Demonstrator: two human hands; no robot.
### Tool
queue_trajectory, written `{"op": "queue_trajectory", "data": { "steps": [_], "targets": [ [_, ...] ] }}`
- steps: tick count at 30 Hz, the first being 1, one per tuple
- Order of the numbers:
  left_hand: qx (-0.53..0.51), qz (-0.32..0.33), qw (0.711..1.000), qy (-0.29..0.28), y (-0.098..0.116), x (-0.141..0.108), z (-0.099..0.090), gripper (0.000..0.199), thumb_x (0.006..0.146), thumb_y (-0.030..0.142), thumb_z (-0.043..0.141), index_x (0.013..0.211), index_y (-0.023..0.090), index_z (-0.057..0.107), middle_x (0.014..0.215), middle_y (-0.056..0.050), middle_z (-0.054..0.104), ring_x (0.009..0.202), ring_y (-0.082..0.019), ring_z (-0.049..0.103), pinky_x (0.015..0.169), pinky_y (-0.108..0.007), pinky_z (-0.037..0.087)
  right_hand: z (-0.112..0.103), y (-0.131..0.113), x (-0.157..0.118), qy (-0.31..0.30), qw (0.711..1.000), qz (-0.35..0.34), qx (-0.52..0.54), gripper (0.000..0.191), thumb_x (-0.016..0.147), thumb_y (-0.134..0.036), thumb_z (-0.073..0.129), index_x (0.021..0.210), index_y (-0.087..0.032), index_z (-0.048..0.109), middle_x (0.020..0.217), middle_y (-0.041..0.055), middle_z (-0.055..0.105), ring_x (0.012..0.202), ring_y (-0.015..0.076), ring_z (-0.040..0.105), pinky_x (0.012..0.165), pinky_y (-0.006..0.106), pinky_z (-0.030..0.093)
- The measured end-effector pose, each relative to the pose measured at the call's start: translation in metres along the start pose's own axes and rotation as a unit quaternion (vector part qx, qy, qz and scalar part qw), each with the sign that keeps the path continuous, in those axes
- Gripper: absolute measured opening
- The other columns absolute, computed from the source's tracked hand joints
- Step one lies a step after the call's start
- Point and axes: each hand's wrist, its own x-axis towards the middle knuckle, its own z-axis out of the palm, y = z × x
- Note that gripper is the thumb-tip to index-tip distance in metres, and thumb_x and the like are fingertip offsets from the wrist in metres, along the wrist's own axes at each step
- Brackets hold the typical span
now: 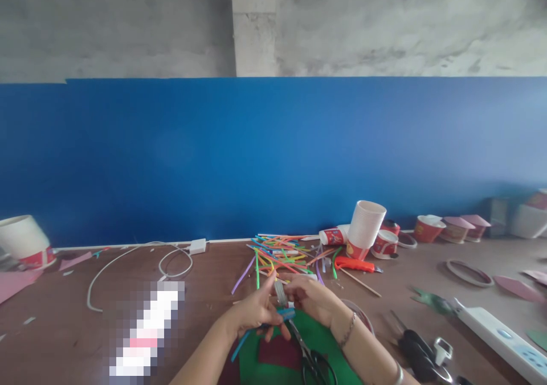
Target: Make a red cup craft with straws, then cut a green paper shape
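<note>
My left hand (256,310) is closed round a blue straw (285,315), whose lower end sticks out below the fingers. Facing it, my right hand (310,297) has its fingertips bent at a small greyish strip (280,293) between the two hands; what exactly it pinches is too small to make out. Beneath the hands lie a green sheet (256,368) and a dark red piece (277,352). Black-handled scissors (308,353) rest on the green sheet, their blades pointing up toward the hands.
Behind the hands lies a pile of coloured straws (282,254). An orange cutter (354,264) and stacked paper cups (365,228) stand right of it. A power strip (504,339) and black-handled tool (416,353) lie at right, a white cable (102,271) at left.
</note>
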Motion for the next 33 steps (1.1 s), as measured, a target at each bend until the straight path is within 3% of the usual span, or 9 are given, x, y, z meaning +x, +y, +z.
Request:
{"op": "queue_trajectory", "data": {
  "steps": [6,14,18,21,23,25,28,30,33],
  "targets": [
    [0.015,-0.015,1.0,-0.013,-0.005,0.004,-0.002,0.096,0.066,0.02,0.067,0.139,0.023,0.006,0.07,-0.003,0.07,0.034,-0.007,0.052,0.035,-0.015,0.021,0.003,-0.006,-0.005,0.028,0.999,-0.018,-0.022,0.025,0.061,-0.016,0.061,0.086,-0.015,0.062,0.055,-0.0053,0.05,0.05,0.0074,0.041,0.048,0.02,0.027],
    [0.042,-0.005,0.999,-0.031,-0.008,0.004,-0.005,0.078,0.069,0.016,0.062,0.136,0.022,0.024,0.067,-0.003,0.069,0.033,-0.006,0.049,0.034,-0.014,0.023,0.009,-0.016,-0.017,-0.012,0.998,-0.043,-0.034,0.039,0.066,-0.018,0.061,0.105,-0.015,0.06,0.073,0.0,0.064,0.055,0.0082,0.047,0.055,0.021,0.034],
    [0.03,-0.005,0.999,0.026,-0.006,0.002,-0.011,0.095,0.07,0.025,0.064,0.142,0.017,0.003,0.071,-0.005,0.069,0.034,-0.006,0.048,0.034,-0.016,0.022,0.013,-0.019,-0.024,0.005,0.993,-0.062,-0.102,0.043,0.069,-0.023,0.063,0.111,-0.015,0.058,0.069,-0.0008,0.064,0.058,0.01,0.05,0.057,0.023,0.035],
    [0.021,-0.005,0.995,0.102,-0.003,0.003,-0.017,0.104,0.069,0.033,0.065,0.141,0.011,-0.006,0.07,-0.006,0.069,0.036,-0.007,0.048,0.034,-0.017,0.021,0.013,-0.018,-0.024,-0.035,0.986,-0.075,-0.148,0.053,0.069,-0.029,0.066,0.118,-0.015,0.051,0.072,0.0017,0.067,0.068,0.0156,0.059,0.063,0.027,0.039],
    [0.015,0.007,0.99,0.139,-0.002,0.004,-0.021,0.104,0.068,0.034,0.065,0.142,0.01,-0.003,0.066,-0.004,0.068,0.037,-0.007,0.048,0.034,-0.017,0.02,0.01,-0.014,-0.02,-0.073,0.982,-0.068,-0.158,0.062,0.066,-0.034,0.071,0.12,-0.015,0.047,0.076,0.0042,0.069,0.076,0.0199,0.063,0.072,0.032,0.042],
    [0.016,0.021,0.989,0.143,-0.001,0.007,-0.022,0.092,0.067,0.036,0.065,0.14,0.009,0.016,0.064,-0.003,0.067,0.038,-0.007,0.048,0.035,-0.017,0.021,0.007,-0.009,-0.016,-0.084,0.981,-0.064,-0.163,0.067,0.062,-0.035,0.074,0.119,-0.015,0.046,0.079,0.0056,0.07,0.082,0.0218,0.065,0.076,0.035,0.043],
    [0.058,0.026,0.985,0.16,-0.002,0.011,-0.02,0.053,0.066,0.044,0.062,0.103,0.006,0.057,0.062,-0.005,0.066,0.041,-0.008,0.051,0.035,-0.017,0.025,0.001,-0.002,-0.011,-0.058,0.978,-0.073,-0.187,0.066,0.061,-0.034,0.075,0.118,-0.016,0.047,0.073,0.0036,0.069,0.077,0.0207,0.065,0.072,0.033,0.045],
    [0.096,0.024,0.974,0.203,-0.003,0.014,-0.017,0.038,0.065,0.047,0.06,0.073,0.01,0.059,0.053,-0.003,0.061,0.039,-0.008,0.05,0.035,-0.017,0.027,-0.002,0.001,-0.009,-0.037,0.975,-0.081,-0.204,0.064,0.061,-0.033,0.075,0.117,-0.017,0.047,0.068,0.001,0.067,0.072,0.0194,0.065,0.068,0.032,0.045],
    [0.112,0.031,0.96,0.254,-0.003,0.015,-0.014,0.036,0.065,0.049,0.058,0.061,0.014,0.054,0.042,0.004,0.051,0.033,-0.005,0.04,0.034,-0.017,0.025,-0.005,0.003,-0.008,-0.015,0.972,-0.09,-0.218,0.06,0.061,-0.032,0.074,0.114,-0.018,0.05,0.068,-0.0012,0.066,0.07,0.0179,0.064,0.067,0.03,0.046]
  ]
}}
